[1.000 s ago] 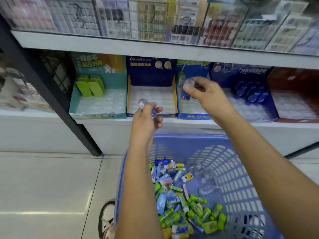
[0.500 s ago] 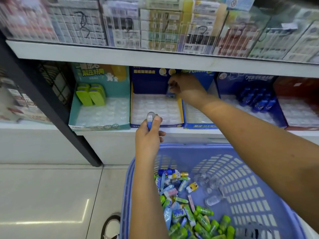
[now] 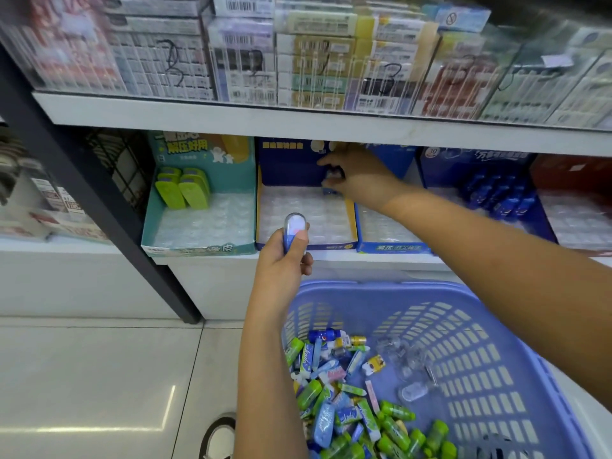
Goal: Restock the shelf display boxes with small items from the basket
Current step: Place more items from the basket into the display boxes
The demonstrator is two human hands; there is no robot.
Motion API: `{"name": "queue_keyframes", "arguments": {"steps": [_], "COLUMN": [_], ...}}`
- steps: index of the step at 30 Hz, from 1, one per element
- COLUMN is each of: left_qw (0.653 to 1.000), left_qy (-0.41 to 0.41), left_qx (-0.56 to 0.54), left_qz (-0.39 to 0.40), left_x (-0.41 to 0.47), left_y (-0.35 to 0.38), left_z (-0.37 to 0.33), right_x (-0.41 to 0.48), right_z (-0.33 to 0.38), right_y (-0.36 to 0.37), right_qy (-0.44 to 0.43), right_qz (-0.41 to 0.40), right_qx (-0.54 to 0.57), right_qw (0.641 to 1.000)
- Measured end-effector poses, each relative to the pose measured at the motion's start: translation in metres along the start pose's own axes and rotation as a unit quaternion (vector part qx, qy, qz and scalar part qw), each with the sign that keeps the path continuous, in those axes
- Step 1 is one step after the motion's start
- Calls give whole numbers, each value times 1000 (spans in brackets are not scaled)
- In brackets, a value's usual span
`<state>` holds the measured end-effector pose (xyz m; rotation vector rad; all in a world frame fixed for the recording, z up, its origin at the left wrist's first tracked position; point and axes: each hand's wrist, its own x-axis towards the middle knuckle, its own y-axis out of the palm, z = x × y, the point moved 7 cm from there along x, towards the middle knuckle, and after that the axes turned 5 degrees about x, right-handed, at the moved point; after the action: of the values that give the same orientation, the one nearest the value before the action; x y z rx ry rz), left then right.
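Observation:
My left hand grips a small clear-capped blue item upright in front of the dark blue display box. My right hand reaches into the back right corner of that box and pinches a second small clear-capped item over the clear tray. The blue basket sits below the shelf. In it lie several green, blue and clear small items.
A teal display box with green items stands to the left. Further blue boxes and a red box stand to the right. A black shelf post slants at the left. My shoe shows on the tiled floor.
My right hand moved left from the neighbouring blue box into the back of the dark blue box with its item. My left hand stayed in front of the box.

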<state>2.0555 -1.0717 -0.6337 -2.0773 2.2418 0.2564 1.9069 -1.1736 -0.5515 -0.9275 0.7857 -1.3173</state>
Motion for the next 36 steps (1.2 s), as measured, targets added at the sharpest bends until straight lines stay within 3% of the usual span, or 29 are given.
{"name": "queue_keyframes", "arguments": {"steps": [2,5,8,11,14,17,22,29,36], "left_qw": [998,995,987,931,867,866,867,875,869], "left_qy": [37,82,122,145,151,160,164,174,160], "left_qx": [35,34,83,331,475,474,470,452,467], "left_qz": [-21,-45,-67,-54,-17,-13,10,15,32], "left_x": [2,4,3,4,3,4,4,3,4], "left_y": [-1,-1,4,17,28,27,24,21,22], "left_z": [-6,-16,-23,-20,-7,-5,-4,-5,-8], "right_x": [-28,-62,-52,-26,-4,10,20,31,34], "right_z": [15,34,22,5,-5,-5,-5,-11,-3], "right_y": [7,25,10,-12,-5,9,16,17,17], "right_qy": [-14,-40,-22,-4,-14,-33,-33,-6,41], "right_qz": [28,133,43,-87,-96,-88,-88,-1,13], "right_qx": [124,284,326,220,130,43,58,40,-29], "right_qw": [992,949,944,972,987,995,994,999,999]}}
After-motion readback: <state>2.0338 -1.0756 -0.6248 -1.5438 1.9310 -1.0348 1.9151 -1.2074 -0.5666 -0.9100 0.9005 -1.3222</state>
